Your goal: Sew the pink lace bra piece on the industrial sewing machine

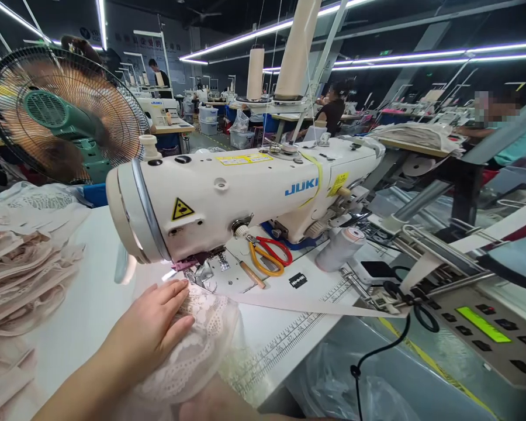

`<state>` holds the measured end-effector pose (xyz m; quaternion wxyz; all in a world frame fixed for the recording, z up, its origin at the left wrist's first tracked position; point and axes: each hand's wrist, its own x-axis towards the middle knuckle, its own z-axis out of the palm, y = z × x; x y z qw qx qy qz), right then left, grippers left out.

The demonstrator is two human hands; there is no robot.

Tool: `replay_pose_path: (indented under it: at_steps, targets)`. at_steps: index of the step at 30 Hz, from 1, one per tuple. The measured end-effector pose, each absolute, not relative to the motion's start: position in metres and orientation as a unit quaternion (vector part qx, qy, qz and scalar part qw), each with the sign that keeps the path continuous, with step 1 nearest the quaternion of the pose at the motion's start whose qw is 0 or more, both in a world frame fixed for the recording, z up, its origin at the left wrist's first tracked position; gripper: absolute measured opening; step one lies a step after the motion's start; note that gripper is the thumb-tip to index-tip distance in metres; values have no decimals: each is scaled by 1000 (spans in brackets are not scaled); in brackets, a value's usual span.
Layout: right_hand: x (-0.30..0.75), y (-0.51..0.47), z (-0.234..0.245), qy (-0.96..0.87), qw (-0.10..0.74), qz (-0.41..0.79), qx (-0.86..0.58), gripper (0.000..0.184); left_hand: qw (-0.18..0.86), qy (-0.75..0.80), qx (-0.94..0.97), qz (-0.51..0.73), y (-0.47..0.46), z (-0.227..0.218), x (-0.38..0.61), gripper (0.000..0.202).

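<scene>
My left hand [158, 318] lies palm down with fingers stretched out on a pale pink lace piece [204, 336], its fingertips close to the presser foot [193, 277] of a white sewing machine [228, 193]. At the bottom edge, my right hand [219, 403] is blurred beside the lower part of the lace, and its fingers are hidden. A flat pale band [298, 305] runs from the lace at the foot across the table to a metal feeder [372, 295] on the right.
Orange-and-red-handled scissors [267, 257], a wooden-handled tool [252, 275], a razor blade [297, 280] and a thread cone [342, 248] sit behind the band. Pink lace pieces [21, 275] are heaped at left, below a fan [65, 117]. A control panel [486, 327] stands at right.
</scene>
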<state>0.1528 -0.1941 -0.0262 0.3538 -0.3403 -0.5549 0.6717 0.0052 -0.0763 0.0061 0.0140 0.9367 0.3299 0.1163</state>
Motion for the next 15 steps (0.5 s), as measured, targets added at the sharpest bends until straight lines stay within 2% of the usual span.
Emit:
replay_pose_path:
  at_steps: [6,12,15]
  targets:
    - [142,-183,-23,-523,384,696,-306,34,-13,385,918,100,-78,15,10,53]
    - [139,-185,-34,-498,375,712,-322,34,74,432,899,15,-78,29,20,59]
    - [135,-184,-37,-504,369,705,-336,34,60,442,895,-9,-75,29,19,61]
